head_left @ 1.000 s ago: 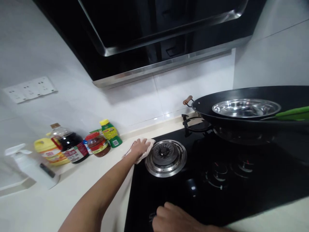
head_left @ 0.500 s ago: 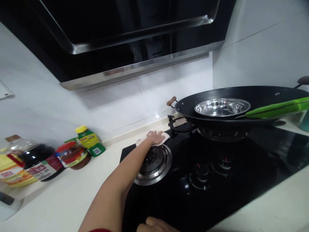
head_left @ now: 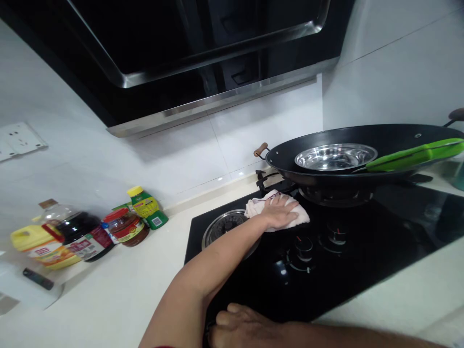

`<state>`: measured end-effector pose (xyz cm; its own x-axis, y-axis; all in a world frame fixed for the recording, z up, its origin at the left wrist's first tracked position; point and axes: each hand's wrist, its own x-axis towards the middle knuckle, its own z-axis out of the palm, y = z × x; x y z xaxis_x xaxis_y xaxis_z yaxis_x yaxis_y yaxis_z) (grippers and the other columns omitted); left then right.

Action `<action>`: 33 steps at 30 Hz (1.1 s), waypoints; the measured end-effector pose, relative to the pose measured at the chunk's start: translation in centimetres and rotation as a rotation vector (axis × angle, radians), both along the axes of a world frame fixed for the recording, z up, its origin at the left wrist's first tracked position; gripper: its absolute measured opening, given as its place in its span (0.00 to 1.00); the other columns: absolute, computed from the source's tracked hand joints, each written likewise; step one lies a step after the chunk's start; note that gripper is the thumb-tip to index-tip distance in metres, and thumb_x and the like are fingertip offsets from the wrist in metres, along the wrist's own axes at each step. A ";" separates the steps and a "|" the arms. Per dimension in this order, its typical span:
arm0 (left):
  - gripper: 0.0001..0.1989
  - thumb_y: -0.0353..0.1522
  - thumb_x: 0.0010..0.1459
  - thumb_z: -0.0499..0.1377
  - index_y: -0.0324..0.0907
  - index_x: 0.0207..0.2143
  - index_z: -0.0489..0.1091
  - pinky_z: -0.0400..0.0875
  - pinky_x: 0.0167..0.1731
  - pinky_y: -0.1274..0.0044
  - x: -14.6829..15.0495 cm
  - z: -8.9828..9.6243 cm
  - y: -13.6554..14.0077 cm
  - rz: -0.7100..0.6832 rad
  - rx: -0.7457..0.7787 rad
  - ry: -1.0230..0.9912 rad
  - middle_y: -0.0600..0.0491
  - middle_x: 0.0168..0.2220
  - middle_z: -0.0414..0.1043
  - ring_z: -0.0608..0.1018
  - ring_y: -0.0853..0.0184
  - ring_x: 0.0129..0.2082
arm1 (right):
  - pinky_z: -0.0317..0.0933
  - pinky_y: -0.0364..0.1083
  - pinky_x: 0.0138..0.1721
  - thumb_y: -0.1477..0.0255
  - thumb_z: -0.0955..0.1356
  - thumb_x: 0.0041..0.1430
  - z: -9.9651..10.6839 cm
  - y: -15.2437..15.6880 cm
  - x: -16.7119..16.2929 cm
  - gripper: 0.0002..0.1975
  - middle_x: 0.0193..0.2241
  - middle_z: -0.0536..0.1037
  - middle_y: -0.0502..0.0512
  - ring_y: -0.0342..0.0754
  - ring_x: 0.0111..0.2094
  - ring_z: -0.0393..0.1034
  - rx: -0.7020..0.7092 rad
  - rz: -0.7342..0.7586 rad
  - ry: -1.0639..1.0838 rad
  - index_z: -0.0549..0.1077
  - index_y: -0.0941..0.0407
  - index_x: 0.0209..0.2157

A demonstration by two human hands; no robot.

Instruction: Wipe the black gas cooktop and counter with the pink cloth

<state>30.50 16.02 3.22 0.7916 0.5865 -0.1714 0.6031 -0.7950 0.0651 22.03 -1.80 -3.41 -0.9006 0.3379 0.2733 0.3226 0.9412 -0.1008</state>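
Note:
My left hand lies over a white cloth on the black glass gas stove, holding it against the surface with fingers spread. The cloth bunches between the left burner and the wok, just behind the control knobs. My left forearm crosses in front of that burner and hides part of its ring. At the stove's front edge, my right hand is closed in a fist; whatever its fingers might hold is hidden.
A large black wok on the right burner holds a steel bowl and a green-handled utensil. Left on the counter stand a green bottle, a red-lidded jar, a dark sauce bottle and a yellow jug. A range hood overhangs.
My left hand has slid the cloth rightward and nearer, from the left burner's back edge to the glass between the burners. More of my right forearm shows. The view has shifted slightly left.

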 end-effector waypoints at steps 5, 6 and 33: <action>0.34 0.50 0.70 0.38 0.50 0.73 0.44 0.39 0.70 0.58 -0.5 -0.2 -3.5 -0.019 -0.003 -0.077 0.54 0.76 0.40 0.42 0.58 0.75 | 0.56 0.48 0.41 0.59 0.69 0.65 -0.4 -0.9 0.9 0.14 0.33 0.72 0.47 0.47 0.37 0.62 0.061 0.019 0.138 0.69 0.52 0.30; 0.34 0.50 0.70 0.38 0.49 0.73 0.45 0.40 0.70 0.58 -1.0 -0.2 -4.1 -0.002 0.002 -0.090 0.53 0.76 0.41 0.42 0.57 0.75 | 0.56 0.48 0.41 0.59 0.70 0.65 -0.5 -1.0 1.1 0.14 0.32 0.72 0.47 0.47 0.37 0.61 0.089 0.029 0.170 0.69 0.52 0.30; 0.28 0.42 0.58 0.60 0.53 0.62 0.67 0.46 0.69 0.57 -25.8 -0.3 -14.1 0.460 0.183 -0.331 0.52 0.65 0.68 0.66 0.54 0.66 | 0.45 0.44 0.25 0.70 0.67 0.64 1.5 -3.9 3.4 0.17 0.21 0.66 0.42 0.39 0.21 0.53 -0.032 0.177 0.195 0.59 0.54 0.23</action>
<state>4.67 1.89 2.96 0.4433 0.8787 0.1771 0.8593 -0.4728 0.1952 25.47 -5.67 -1.90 -0.8776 0.1916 0.4394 0.1252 0.9765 -0.1757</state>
